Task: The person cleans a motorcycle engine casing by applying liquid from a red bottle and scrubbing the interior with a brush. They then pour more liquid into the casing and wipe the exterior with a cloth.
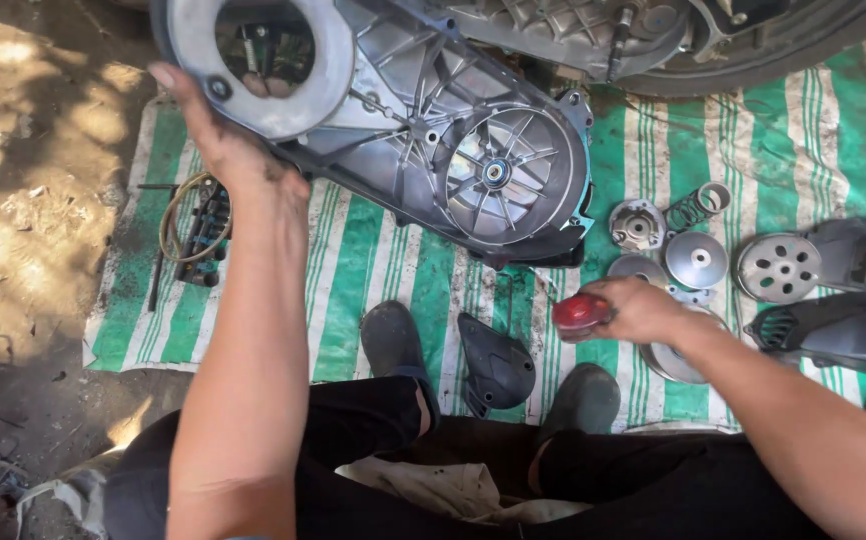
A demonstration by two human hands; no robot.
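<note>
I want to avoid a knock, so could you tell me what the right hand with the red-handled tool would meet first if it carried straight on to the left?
Probably the black plastic cover lying on the striped mat, just left of and below the right hand; depth is unclear, so the tool might pass above it.

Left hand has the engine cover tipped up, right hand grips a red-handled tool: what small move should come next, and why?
Probably bring the right hand with the red-handled tool up to the cover. The left hand holds the cover tilted, its ribbed inner face toward the camera, while the tool sits low over the striped mat, apart from the cover.
</note>
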